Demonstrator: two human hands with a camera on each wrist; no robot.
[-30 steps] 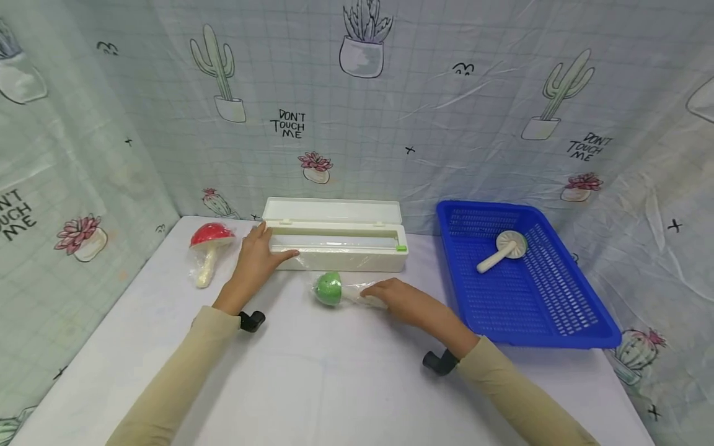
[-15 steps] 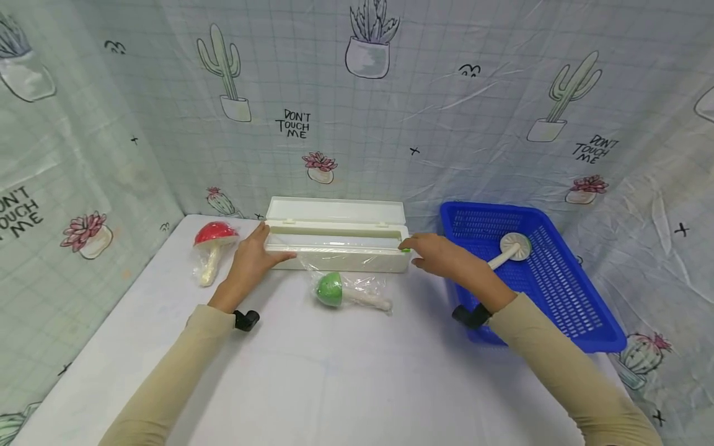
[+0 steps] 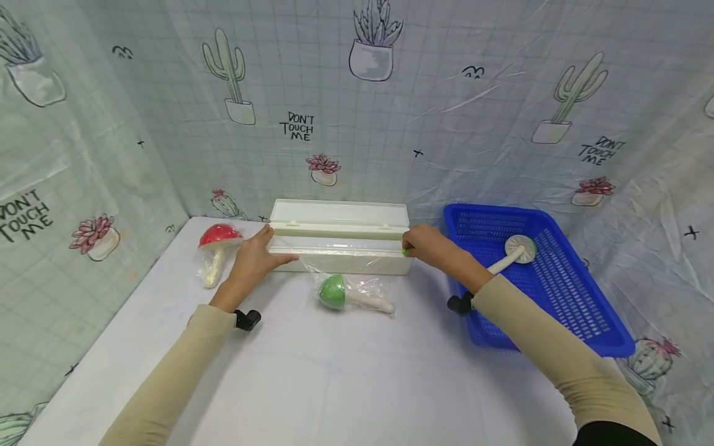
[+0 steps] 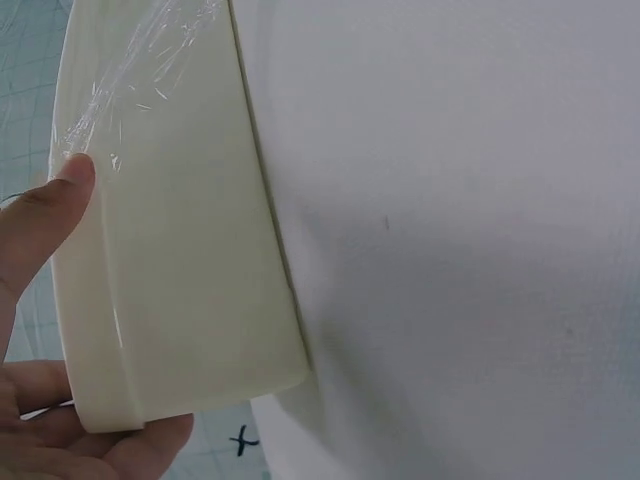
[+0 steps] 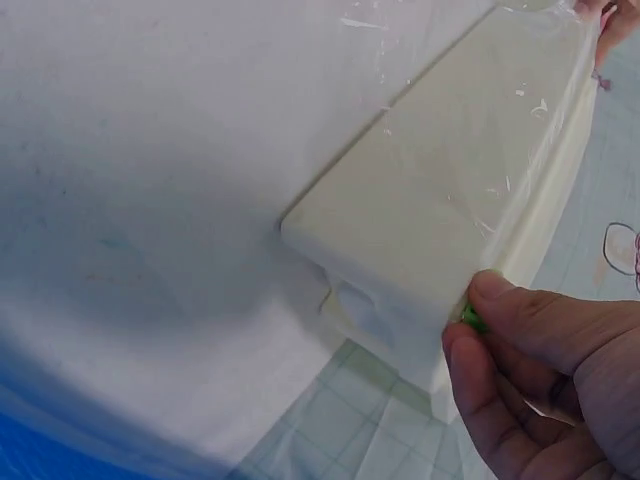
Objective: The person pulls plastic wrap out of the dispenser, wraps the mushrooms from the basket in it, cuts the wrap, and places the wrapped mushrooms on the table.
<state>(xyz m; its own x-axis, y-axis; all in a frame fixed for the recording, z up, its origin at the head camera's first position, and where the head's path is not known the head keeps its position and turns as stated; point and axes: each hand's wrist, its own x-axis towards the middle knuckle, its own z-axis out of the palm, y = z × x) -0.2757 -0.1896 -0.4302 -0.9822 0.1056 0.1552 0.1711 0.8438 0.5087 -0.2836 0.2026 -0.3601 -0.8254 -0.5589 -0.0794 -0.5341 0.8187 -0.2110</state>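
A white cling film dispenser (image 3: 343, 265) stands with its lid raised near the back of the table. My left hand (image 3: 249, 263) grips its left end, thumb on the front top edge and fingers round the end. At the opposite end, my right hand (image 3: 432, 249) pinches the small green slide cutter (image 5: 473, 319) between thumb and finger. Clear cling film (image 4: 165, 45) hangs over the dispenser's front and reaches the green-capped toy mushroom (image 3: 333, 292) lying before it. That mushroom's white stem points right, wrapped in film.
A red-capped toy mushroom (image 3: 220, 234), wrapped in film, lies left of my left hand. On the right, a blue plastic basket (image 3: 558, 316) holds another mushroom (image 3: 521, 249), its underside showing; my right forearm passes over the basket's near-left edge. A patterned cloth (image 3: 379, 124) rises behind the table.
My right hand has left the green mushroom's stem, moved up and right to the dispenser's right end, and taken hold of the green slide cutter. The left hand keeps its grip.
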